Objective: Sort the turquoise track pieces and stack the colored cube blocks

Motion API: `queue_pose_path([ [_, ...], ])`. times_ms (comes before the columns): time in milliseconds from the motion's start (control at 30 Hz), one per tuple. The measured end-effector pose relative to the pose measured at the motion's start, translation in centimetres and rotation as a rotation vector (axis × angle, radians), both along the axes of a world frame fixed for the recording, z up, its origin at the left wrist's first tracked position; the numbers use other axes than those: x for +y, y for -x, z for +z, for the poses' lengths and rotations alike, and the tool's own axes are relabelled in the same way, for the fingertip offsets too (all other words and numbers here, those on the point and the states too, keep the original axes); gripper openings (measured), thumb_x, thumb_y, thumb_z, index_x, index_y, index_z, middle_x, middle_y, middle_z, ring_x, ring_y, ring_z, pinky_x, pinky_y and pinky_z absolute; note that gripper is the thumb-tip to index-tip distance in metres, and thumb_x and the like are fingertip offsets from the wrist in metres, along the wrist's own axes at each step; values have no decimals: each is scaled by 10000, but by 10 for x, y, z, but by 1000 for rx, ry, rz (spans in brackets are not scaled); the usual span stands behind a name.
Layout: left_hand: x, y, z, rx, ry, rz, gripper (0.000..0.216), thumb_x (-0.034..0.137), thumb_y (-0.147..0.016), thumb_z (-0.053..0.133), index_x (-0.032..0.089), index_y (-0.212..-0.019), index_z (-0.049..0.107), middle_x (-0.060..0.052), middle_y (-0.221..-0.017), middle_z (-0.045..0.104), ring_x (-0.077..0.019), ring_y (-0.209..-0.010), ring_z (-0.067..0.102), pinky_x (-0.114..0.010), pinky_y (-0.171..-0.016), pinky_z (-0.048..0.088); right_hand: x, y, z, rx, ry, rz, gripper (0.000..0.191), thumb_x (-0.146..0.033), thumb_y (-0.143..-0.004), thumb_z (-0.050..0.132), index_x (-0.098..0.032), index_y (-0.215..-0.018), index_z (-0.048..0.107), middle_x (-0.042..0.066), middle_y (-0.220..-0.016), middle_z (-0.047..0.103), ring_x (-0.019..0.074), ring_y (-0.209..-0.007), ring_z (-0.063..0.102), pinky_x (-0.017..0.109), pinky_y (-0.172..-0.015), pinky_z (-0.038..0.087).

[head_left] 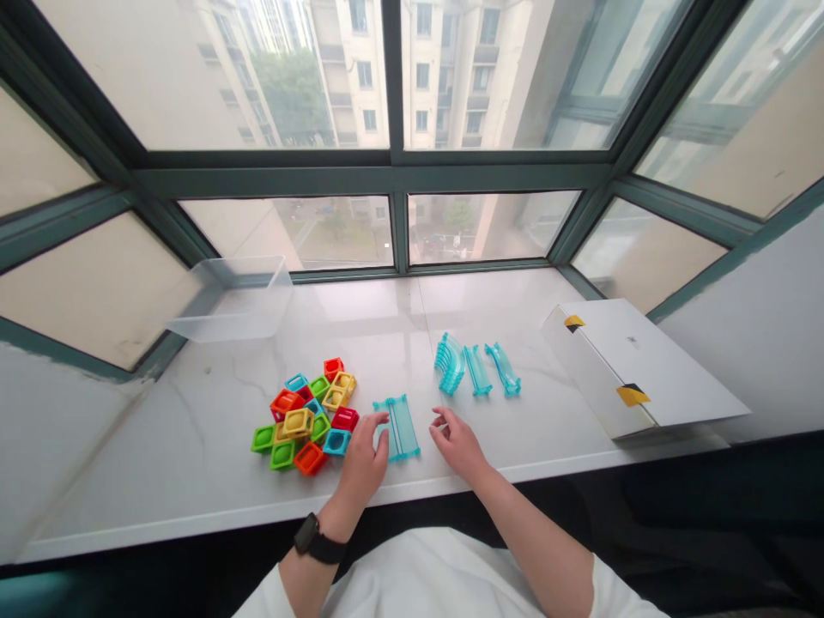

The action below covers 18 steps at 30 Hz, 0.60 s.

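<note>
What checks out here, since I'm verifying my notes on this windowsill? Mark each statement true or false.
The left hand wears a black watch: true.
The right hand holds a red block: false, it holds nothing.
The clear plastic box sits by the window: true.
The white box lies left of the colored blocks: false, it lies to their right.
The colored blocks lie beside the left hand: true.

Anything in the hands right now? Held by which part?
Nothing is clearly held. The left hand has its fingertips at the left edge of the clear teal track piece, which lies flat on the marble sill; contact is unclear. The right hand is empty.
</note>
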State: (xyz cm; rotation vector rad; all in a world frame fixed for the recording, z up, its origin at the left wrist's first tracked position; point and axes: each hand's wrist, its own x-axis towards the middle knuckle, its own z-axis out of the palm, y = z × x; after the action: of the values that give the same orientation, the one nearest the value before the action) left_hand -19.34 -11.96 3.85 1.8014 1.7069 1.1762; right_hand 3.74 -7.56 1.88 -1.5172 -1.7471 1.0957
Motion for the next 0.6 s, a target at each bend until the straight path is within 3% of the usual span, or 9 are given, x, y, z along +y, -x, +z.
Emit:
queue_pose_path([
  [133, -22, -8, -37, 207, -94, -23, 312, 256, -1021, 515, 223, -1325, 580, -145, -1348, 657, -315, -1324, 605, -554, -1116, 520, -3, 34, 8, -186, -3, 127, 462, -342, -946, 630, -225, -1391, 588, 44, -1009, 759, 210, -841, 698, 311, -786, 483],
  [233, -24, -11, -53, 299, -121, -53, 348, 219, -1031, 484, 220, -1369, 565, -133, -1417, 631, -321, -1433, 526, -571, -1158, 495, -2, 47, 7, -324, -11, 155, 521, -248, -913, 656, -207, -1426, 576, 64, -1016, 764, 233, -908, 704, 301, -774, 455],
  [433, -21, -13, -57, 403, -88, -142, 493, 98, -993, 438, 241, -1454, 537, -109, -1496, 598, -305, -1485, 482, -582, -1208, 445, -1, 32, 2, -360, -5, 117, 421, -150, -924, 551, -183, -1333, 649, 90, -1001, 771, 235, -911, 697, 299, -787, 437],
  [600, -19, -15, -58, 402, -74, -140, 554, 54, -954, 447, 236, -1471, 528, -114, -1503, 593, -309, -1507, 457, -589, -1211, 442, -6, 9, -1, -277, 36, 77, 396, -153, -905, 501, -209, -1264, 660, 50, -906, 739, 223, -851, 675, 295, -762, 429],
])
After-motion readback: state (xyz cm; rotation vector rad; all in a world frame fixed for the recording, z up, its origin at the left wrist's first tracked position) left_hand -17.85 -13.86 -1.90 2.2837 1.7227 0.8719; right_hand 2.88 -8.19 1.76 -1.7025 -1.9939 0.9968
